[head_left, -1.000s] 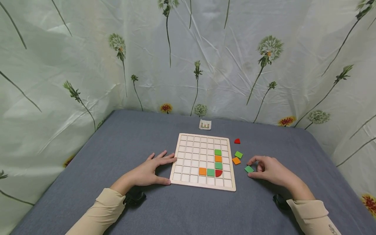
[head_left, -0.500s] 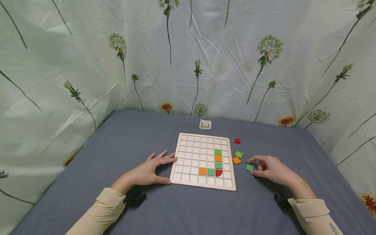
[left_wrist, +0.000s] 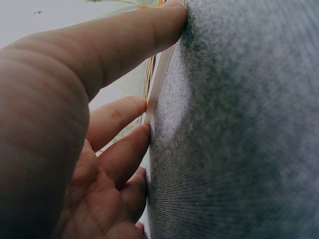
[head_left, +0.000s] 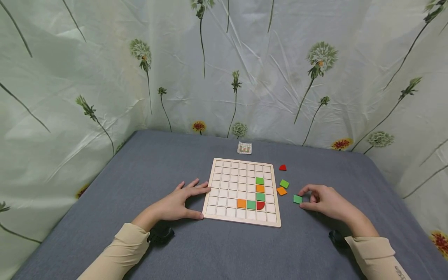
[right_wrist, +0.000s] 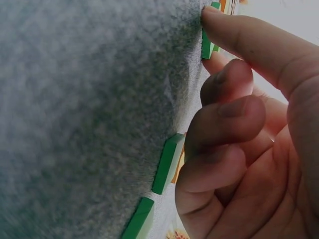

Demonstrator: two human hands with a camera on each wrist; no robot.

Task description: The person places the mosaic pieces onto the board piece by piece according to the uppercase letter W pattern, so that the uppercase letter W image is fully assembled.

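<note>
My left hand (head_left: 182,200) rests at the left edge of a pale wooden grid board (head_left: 241,224), fingers spread, fingertips and thumb along its rim; the left wrist view shows the thumb (left_wrist: 149,30) at the rim. The board carries green, orange and red pieces, among them a red quarter-round (head_left: 260,205) and an orange square (head_left: 241,203). To the right, a green square tile (head_left: 297,199) lies on the cloth. My right hand (head_left: 323,200) is beside it, thumb and index apart, their tips at its right-hand corners. The other fingers are curled in.
Right of the board lie a red quarter-round piece (head_left: 282,167), a light green tile (head_left: 284,184) and an orange tile (head_left: 281,191). A small patterned card (head_left: 244,147) lies behind the board. The right wrist view shows two more green pieces, one a green block (right_wrist: 167,164), on the cloth.
The green tile, tilted between my right thumb and index a second ago, now lies flat. My right fingertips have drawn back to the right from it. My left hand has not moved.
</note>
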